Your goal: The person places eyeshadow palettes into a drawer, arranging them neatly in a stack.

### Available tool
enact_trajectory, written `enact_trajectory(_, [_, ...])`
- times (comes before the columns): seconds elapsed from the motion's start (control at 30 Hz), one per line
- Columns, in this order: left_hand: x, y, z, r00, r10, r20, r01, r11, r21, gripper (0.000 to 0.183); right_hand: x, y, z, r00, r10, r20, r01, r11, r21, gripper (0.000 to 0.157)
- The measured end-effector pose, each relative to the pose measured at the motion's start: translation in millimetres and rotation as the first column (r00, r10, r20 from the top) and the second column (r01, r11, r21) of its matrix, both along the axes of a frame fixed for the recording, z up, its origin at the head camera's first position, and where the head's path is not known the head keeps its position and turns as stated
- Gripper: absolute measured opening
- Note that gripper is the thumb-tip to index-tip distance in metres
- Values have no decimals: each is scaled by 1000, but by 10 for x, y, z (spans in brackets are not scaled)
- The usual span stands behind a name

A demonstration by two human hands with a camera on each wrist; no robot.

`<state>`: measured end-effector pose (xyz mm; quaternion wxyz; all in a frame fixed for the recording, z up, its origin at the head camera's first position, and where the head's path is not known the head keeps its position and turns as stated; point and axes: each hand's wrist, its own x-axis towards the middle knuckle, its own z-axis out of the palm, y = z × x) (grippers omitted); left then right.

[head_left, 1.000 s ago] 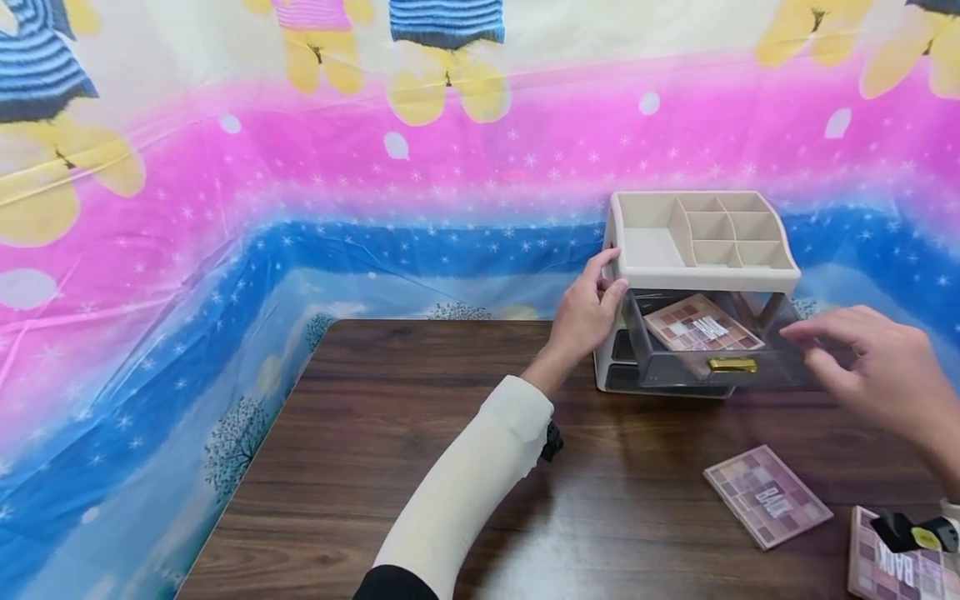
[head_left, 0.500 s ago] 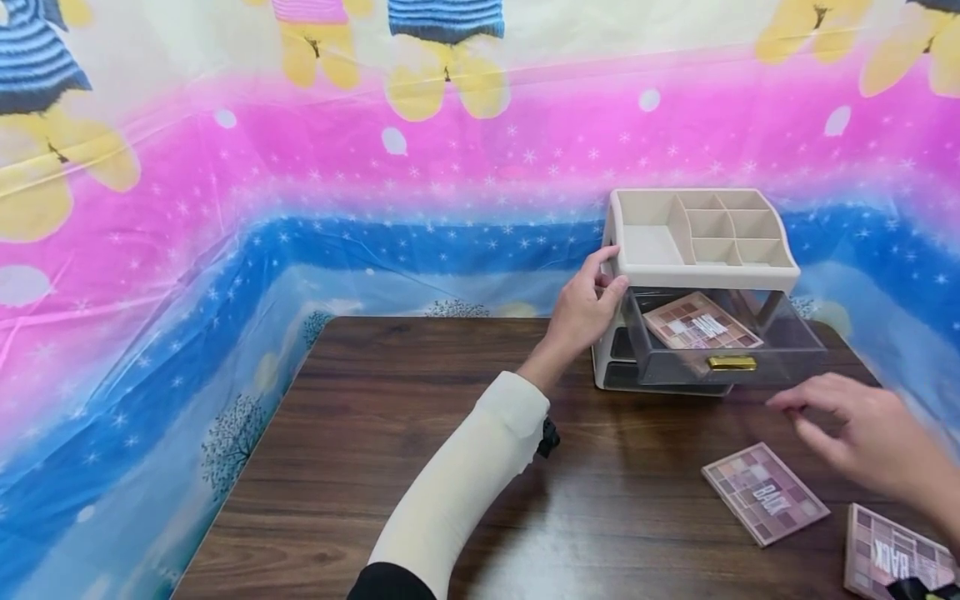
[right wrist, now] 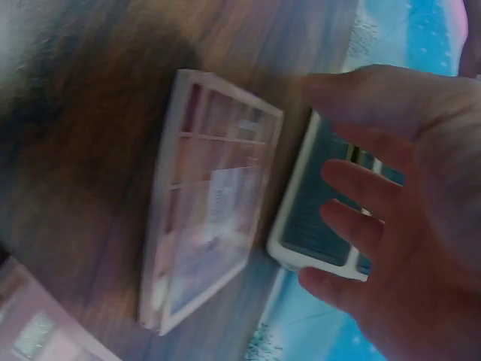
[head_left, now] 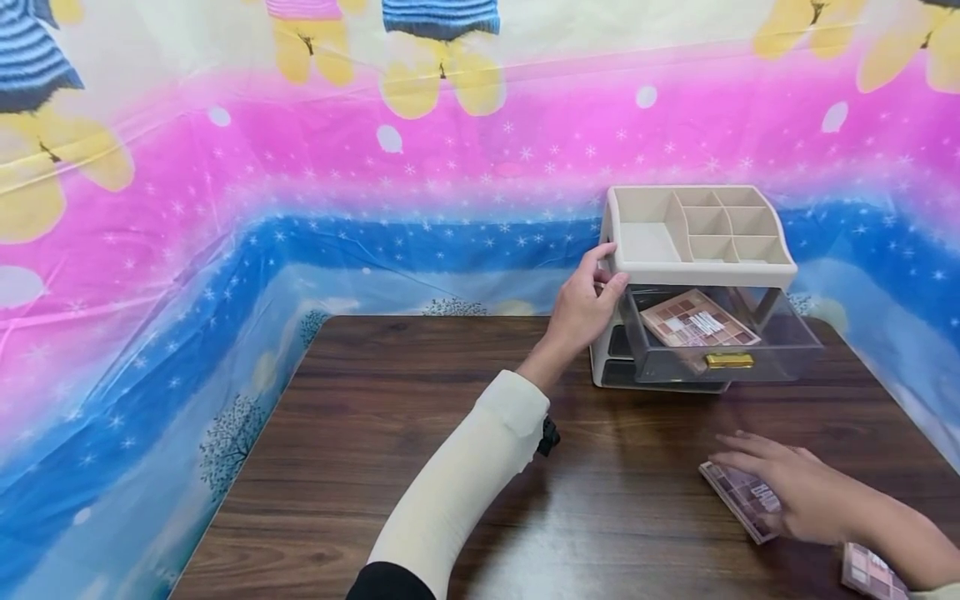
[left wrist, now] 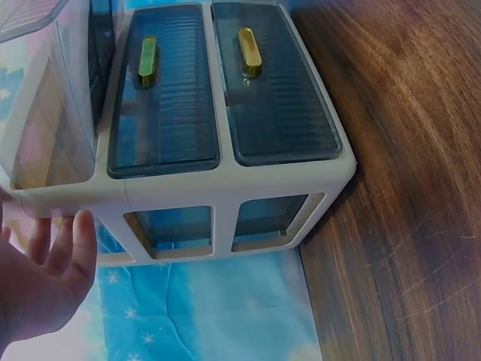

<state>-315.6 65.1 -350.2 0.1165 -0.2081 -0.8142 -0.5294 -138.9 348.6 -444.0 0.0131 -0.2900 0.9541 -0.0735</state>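
Note:
A cream cosmetic organizer (head_left: 705,274) stands at the back right of the table, its clear grey top drawer (head_left: 675,365) pulled out. Inside that drawer lies a brown-toned eyeshadow palette (head_left: 697,320). My left hand (head_left: 579,313) grips the organizer's left side, thumb near the front edge and fingers on the side frame. My right hand (head_left: 813,493) is over a mauve eyeshadow palette (head_left: 729,490) on the table and covers part of it. In the right wrist view, its fingers are spread beside the palette (right wrist: 214,195), apart from it. A second mauve palette (head_left: 868,573) lies partly beneath the right forearm.
Two lower drawers (left wrist: 169,105) of the organizer are closed, each with a gold handle. Divided compartments (head_left: 708,222) form its top. Patterned cloth (head_left: 450,183) hangs behind the dark wooden table (head_left: 390,417).
My right hand has moved from beside the open drawer down and toward me, over the nearer mauve palette. The left hand keeps its grip on the organizer.

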Motion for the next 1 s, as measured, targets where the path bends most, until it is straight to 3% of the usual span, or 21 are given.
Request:
enact_trajectory(0.17, [0, 1, 2, 1000, 4, -3, -4, 1000, -10, 49, 14, 35, -120, 994, -15, 105, 12, 999, 33, 87])
enact_trajectory(0.33, [3, -4, 9, 1000, 12, 2, -12, 1000, -14, 49, 7, 85, -180, 993, 22, 119, -26, 999, 36, 81])
enact_trajectory(0.63, [15, -7, 2, 1000, 20, -1, -20, 1000, -22, 49, -60, 109, -226, 966, -76, 246, 70, 997, 32, 108])
enact_trajectory(0.8, [11, 8, -29, 1000, 7, 8, -7, 1000, -25, 50, -71, 114, -242, 957, -120, 263, 114, 993, 38, 104])
enact_trajectory(1.0, [-7, 14, -30, 1000, 13, 6, -12, 1000, -23, 49, -81, 150, -248, 975, -123, 183, 116, 992, 48, 101])
